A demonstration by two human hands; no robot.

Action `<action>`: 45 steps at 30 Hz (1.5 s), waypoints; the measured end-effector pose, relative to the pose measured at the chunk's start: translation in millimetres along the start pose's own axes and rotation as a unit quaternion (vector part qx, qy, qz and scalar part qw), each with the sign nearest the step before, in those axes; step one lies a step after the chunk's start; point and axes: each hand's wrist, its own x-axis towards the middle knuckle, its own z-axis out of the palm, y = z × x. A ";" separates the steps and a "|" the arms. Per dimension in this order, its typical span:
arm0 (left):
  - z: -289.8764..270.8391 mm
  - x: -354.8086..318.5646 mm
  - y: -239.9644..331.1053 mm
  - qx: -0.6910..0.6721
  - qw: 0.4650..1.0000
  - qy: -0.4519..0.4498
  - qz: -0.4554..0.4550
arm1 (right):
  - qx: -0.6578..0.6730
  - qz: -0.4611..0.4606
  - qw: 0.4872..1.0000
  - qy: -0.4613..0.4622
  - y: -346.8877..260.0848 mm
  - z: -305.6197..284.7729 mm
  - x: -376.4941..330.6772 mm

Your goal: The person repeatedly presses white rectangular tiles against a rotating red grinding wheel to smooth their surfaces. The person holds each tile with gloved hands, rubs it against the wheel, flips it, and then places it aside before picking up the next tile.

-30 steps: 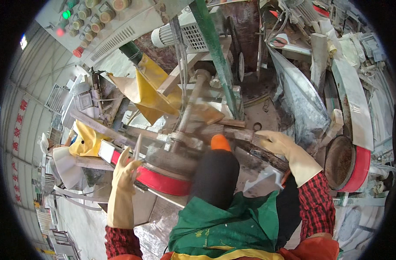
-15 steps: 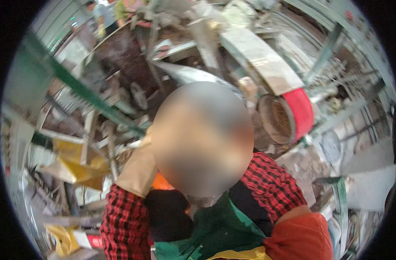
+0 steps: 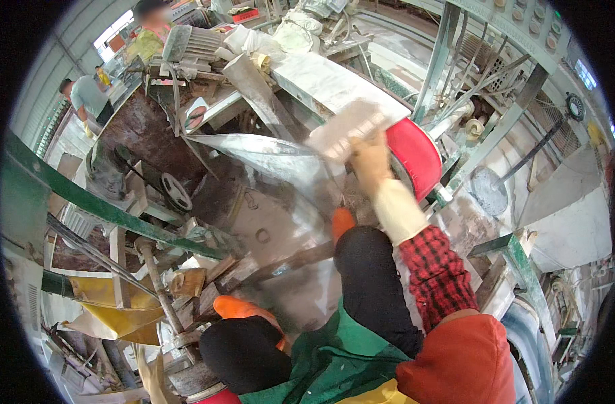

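A pale flat block [image 3: 351, 128] is held up in the gloved right hand [image 3: 369, 161], fingers closed on its lower right edge, so most of the block sticks out up and left of the grip (blurred, so its make can't be told). It is raised over the machine, just beside the red drum [image 3: 415, 153] and above the clear plastic sheet [image 3: 274, 168].

Risk, as judged: with the block pinched at one edge only, it could be tipped out of the glove and dropped onto the sheet or into the gap below, near the small wheel [image 3: 176, 194]. The sleeve or block could also be caught by the drum, being so close to it.

The left hand [image 3: 152, 374] is seen only as a glove edge at the bottom left; its grip can't be told.
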 end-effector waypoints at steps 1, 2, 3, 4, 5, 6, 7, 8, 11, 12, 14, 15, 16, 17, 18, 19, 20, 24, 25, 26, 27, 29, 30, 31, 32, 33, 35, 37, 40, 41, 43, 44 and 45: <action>4.3 -16.7 -27.5 0.019 0.999 0.013 -0.035 | 0.068 -0.028 0.997 0.019 0.8 -21.5 13.8; 10.9 -30.1 -51.6 0.040 0.997 0.018 -0.066 | -0.022 -0.009 0.998 0.061 0.7 -54.8 32.1; 15.0 -48.0 -75.5 0.063 0.993 0.024 -0.101 | -0.055 0.006 0.993 0.107 -4.4 -63.3 36.8; 20.6 -66.3 -94.8 0.083 0.987 0.029 -0.132 | -0.044 0.051 0.989 0.129 -19.4 -62.6 34.1; 34.0 -69.8 -105.6 0.099 0.985 0.021 -0.139 | -0.078 0.044 0.984 0.154 -16.3 -96.8 48.6; 43.1 -79.2 -117.0 0.118 0.981 0.019 -0.154 | -0.075 0.055 0.982 0.164 -18.4 -107.3 52.1; 51.0 -87.3 -127.9 0.135 0.977 0.015 -0.162 | -0.074 0.066 0.980 0.175 -20.8 -111.9 52.3; 60.4 -93.6 -138.1 0.149 0.975 0.010 -0.167 | -0.086 0.084 0.977 0.177 -23.0 -114.4 53.5; 79.1 -107.6 -155.8 0.214 0.965 0.008 -0.149 | -0.116 0.125 0.969 0.179 -27.9 -118.4 51.1; 83.1 -109.2 -157.9 0.232 0.963 0.017 -0.133 | -0.127 0.123 0.968 0.176 -27.8 -117.1 51.9; 93.5 -115.4 -161.7 0.257 0.959 0.079 -0.088 | -0.140 0.122 0.968 0.169 -25.1 -111.2 51.8; 96.2 -116.7 -158.0 0.226 0.966 0.091 -0.090 | -0.136 0.118 0.969 0.171 -22.6 -112.8 53.7; 97.1 -118.0 -155.2 0.195 0.971 0.104 -0.093 | -0.131 0.114 0.970 0.172 -19.7 -113.7 55.5; 97.3 -118.1 -152.9 0.164 0.975 0.116 -0.096 | -0.126 0.110 0.971 0.173 -16.6 -114.0 57.6; 97.2 -117.6 -149.8 0.144 0.974 0.111 -0.136 | -0.157 0.111 0.965 0.177 -13.5 -114.5 61.0; 97.0 -117.3 -146.7 0.123 0.971 0.106 -0.175 | -0.187 0.111 0.959 0.181 -10.8 -114.5 65.4; 97.2 -117.2 -143.9 0.103 0.966 0.100 -0.215 | -0.218 0.111 0.952 0.184 -8.8 -114.5 70.3; 95.1 -107.2 -128.2 0.049 0.944 0.086 -0.314 | -0.465 0.213 0.855 0.085 1.1 -169.7 96.8; 95.1 -112.0 -124.9 0.052 0.944 0.095 -0.313 | -0.451 0.230 0.858 0.081 -1.6 -159.3 98.7; 96.2 -115.9 -121.6 0.054 0.944 0.103 -0.310 | -0.439 0.247 0.860 0.079 -5.6 -150.6 99.9; 94.7 -116.6 -120.0 0.059 0.944 0.099 -0.308 | -0.427 0.265 0.861 0.079 -8.3 -148.8 99.3; 95.8 -119.1 -119.3 0.067 0.947 0.088 -0.302 | -0.430 0.232 0.870 0.070 -18.3 -151.1 95.0; 102.2 -118.5 -129.0 0.068 0.945 0.100 -0.303 | -0.429 0.213 0.876 0.063 -23.2 -147.4 93.5; 110.0 -112.6 -135.8 0.024 0.946 0.184 -0.267 | -0.445 0.134 0.884 0.045 -24.5 -128.2 84.9; 117.1 -115.6 -143.1 0.053 0.942 0.178 -0.278 | -0.457 0.053 0.888 0.027 -25.0 -109.5 73.3; 112.7 -114.9 -132.8 0.082 0.937 0.176 -0.291 | -0.459 -0.029 0.888 0.007 -33.3 -81.8 55.2; 113.1 -126.4 -157.5 0.122 0.925 0.223 -0.283 | -0.366 0.073 0.916 -0.145 -46.1 10.4 11.9; 103.3 -106.8 -103.3 0.123 0.931 0.168 -0.301 | -0.390 0.071 0.879 -0.265 -60.9 50.9 -15.7; 88.1 -106.5 -73.0 0.065 0.936 0.197 -0.284 | -0.322 0.110 0.852 -0.398 -28.6 109.3 -56.9; 83.7 -111.1 -76.0 0.080 0.933 0.227 -0.269 | -0.350 0.123 0.821 -0.435 -26.5 130.0 -73.4; 62.0 -116.8 -70.0 0.100 0.928 0.231 -0.276 | -0.422 0.039 0.772 -0.473 1.7 144.8 -95.9; 50.8 -119.8 -73.8 0.094 0.925 0.223 -0.292 | -0.504 -0.015 0.726 -0.468 3.7 150.0 -110.4; 47.8 -118.2 -97.8 0.102 0.919 0.222 -0.309 | -0.543 -0.025 0.695 -0.470 3.1 154.5 -121.7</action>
